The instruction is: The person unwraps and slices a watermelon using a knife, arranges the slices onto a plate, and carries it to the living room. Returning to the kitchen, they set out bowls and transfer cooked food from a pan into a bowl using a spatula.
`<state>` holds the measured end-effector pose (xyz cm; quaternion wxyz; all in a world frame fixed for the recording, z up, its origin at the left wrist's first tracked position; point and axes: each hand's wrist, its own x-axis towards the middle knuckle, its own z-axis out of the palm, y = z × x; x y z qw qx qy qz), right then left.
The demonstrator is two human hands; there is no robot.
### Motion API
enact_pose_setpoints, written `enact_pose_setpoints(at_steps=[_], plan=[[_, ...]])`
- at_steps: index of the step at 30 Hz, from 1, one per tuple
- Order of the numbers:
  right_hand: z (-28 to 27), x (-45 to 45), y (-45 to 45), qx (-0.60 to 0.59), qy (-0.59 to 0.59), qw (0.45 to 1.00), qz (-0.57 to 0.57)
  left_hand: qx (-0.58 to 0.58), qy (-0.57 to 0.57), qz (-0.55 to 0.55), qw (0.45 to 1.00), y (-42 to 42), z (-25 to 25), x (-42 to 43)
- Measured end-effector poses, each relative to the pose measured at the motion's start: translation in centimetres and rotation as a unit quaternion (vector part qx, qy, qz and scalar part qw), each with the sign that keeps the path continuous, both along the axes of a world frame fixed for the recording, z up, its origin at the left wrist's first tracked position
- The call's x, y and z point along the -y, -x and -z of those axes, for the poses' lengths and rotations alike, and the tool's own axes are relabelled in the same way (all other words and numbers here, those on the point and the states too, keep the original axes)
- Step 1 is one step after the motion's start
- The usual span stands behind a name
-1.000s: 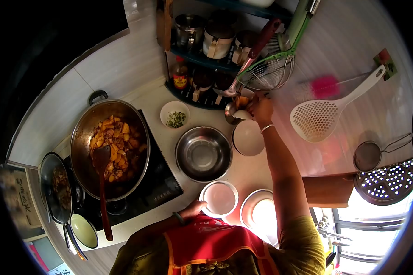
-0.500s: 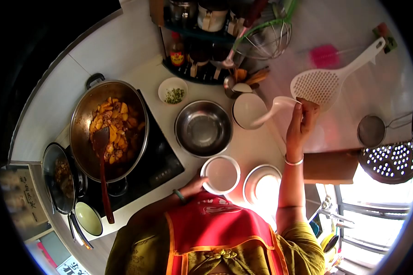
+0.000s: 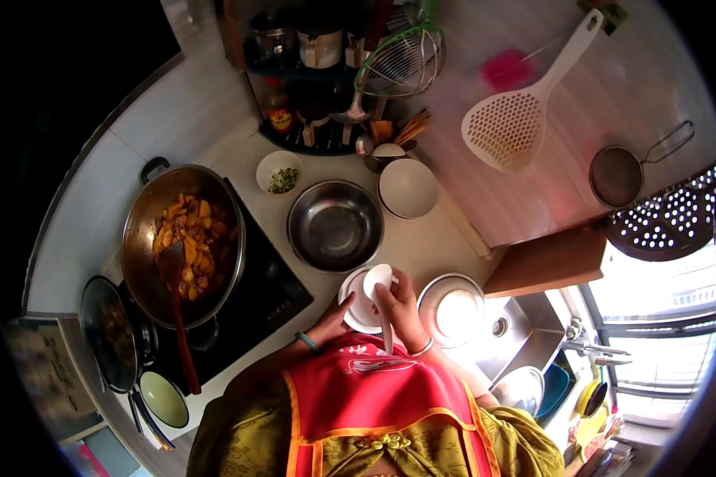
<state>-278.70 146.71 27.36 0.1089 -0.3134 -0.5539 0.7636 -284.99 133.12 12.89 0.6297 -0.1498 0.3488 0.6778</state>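
My left hand [image 3: 331, 322] is closed on the rim of a small white bowl [image 3: 352, 288], close in front of the red apron. In my right hand [image 3: 403, 312] is a white spoon [image 3: 379, 277], its round end up and its handle pointing down toward the apron, over the bowl's right side. The spoon and fingers hide part of the bowl's inside. Just beyond the bowl stands a steel basin [image 3: 336, 226]. To the right of my right hand is a larger pale bowl [image 3: 451, 311], brightly lit inside.
A wok [image 3: 134, 274] of cooked food with a brown spatula [image 3: 180, 334] sits on the black cooktop [image 3: 274, 298]. A lidded pan [image 3: 87, 334] stands at left. Behind are a bowl of chopped greens [image 3: 279, 172] and a white bowl [image 3: 408, 188]. A sink [image 3: 525, 322] lies right.
My right hand has come down from the hanging utensils at the upper right to the small bowl, bringing the white spoon. My left hand still holds the bowl. The camera view has shifted.
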Motion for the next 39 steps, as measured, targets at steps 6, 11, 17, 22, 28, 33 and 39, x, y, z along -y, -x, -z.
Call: enact_pose_setpoints(at_steps=[6, 11, 17, 22, 28, 33, 39], plan=[[0.8, 0.4, -4.2, 0.031, 0.273, 0.95, -0.151, -0.027, -0.065, 0.031, 0.997, 0.1, 1.8, -0.2], [-1.1, -5.5, -3.4, 0.085, 0.009, 0.986, -0.14, -0.2, 0.181, -0.041, 0.962, -0.6, -0.4, -1.7], [5.5, -19.2, 4.6, 0.141, -0.624, 0.763, -0.091, -0.307, 0.223, -0.035, 0.925, -0.7, 1.0, -2.2], [1.6, -20.2, 9.3, 0.295, -0.366, 0.854, -0.222, -0.367, 0.211, -0.04, 0.905, -0.5, 0.8, -1.8], [5.1, -24.3, 10.7, 0.285, -0.089, 0.942, -0.155, -0.316, 0.223, 0.046, 0.921, 0.1, -3.1, -1.4], [8.6, -23.7, 11.3, 0.14, 0.084, 0.967, -0.196, -0.327, 0.192, -0.032, 0.925, -0.2, -2.3, -1.8], [9.4, -22.1, 9.1, 0.088, 0.049, 0.991, -0.083, -0.315, 0.233, -0.002, 0.92, -0.4, -1.4, -2.0]])
